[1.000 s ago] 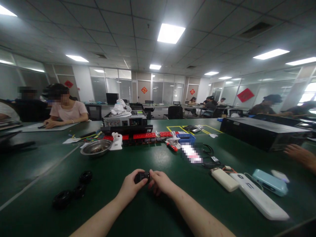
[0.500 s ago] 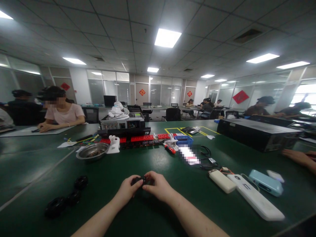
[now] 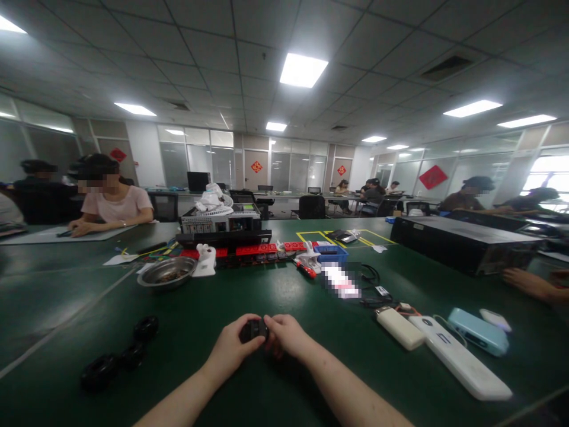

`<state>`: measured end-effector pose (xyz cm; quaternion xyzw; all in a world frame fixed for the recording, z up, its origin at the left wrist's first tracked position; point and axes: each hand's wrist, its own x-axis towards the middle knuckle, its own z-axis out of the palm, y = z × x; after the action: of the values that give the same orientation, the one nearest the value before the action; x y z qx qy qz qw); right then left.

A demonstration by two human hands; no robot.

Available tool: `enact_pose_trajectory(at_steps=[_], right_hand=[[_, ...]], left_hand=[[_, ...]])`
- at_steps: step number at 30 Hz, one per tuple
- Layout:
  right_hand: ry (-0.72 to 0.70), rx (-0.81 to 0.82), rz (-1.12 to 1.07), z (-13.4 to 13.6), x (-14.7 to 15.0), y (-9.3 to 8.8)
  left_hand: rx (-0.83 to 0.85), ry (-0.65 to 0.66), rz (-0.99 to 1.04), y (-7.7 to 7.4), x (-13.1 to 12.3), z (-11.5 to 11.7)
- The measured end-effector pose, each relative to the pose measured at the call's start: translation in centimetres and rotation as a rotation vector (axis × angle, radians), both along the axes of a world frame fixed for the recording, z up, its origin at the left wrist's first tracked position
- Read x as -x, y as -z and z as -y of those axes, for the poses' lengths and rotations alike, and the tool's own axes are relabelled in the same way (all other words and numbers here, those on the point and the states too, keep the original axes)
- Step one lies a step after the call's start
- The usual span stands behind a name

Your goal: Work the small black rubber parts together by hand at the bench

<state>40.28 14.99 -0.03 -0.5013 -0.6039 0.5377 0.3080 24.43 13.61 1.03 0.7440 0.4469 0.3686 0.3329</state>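
A small black block-like part (image 3: 255,330) is held in front of me, just above the green table (image 3: 195,385). My left hand (image 3: 236,344) is closed around it, with the thumb along the near side and the fingers over the far side. On its right side, my right hand (image 3: 284,337) pinches the same part between thumb and curled fingers. The fingertips hide some of it, and its exact kind cannot be made out. Several black ring-shaped pieces, a large one (image 3: 98,372) and a smaller one (image 3: 146,327) among them, lie to the left of my hands.
A metal bowl (image 3: 166,274) of small parts stands front left. Beyond are red strips (image 3: 255,249), a red-handled tool (image 3: 306,270) and a blue tray (image 3: 332,255). Power banks (image 3: 462,356) and cables (image 3: 373,276) lie right, below a black case (image 3: 466,237). A co-worker's hand (image 3: 528,284) rests at far right.
The black part has turned in my hands and shows more of its face. My right hand has closed in against its right side, and both hands have shifted slightly.
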Motion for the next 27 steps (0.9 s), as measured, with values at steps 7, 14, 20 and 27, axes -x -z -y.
enact_pose_trajectory(at_steps=[7,14,20,27], right_hand=[[0.008,-0.597,0.248,2.5,-0.4,-2.6],[0.02,-0.598,0.26,2.8,-0.4,-3.0],[0.102,-0.149,0.09,0.5,-0.1,-0.3],[0.072,-0.389,0.139,1.1,-0.3,-1.0]], left_hand=[[0.337,-0.014,0.12,0.5,0.0,-1.0],[0.251,-0.034,0.148,1.1,-0.2,-1.1],[0.038,-0.042,0.031,0.4,-0.3,-0.4],[0.021,-0.011,0.093,0.4,-0.1,-0.3]])
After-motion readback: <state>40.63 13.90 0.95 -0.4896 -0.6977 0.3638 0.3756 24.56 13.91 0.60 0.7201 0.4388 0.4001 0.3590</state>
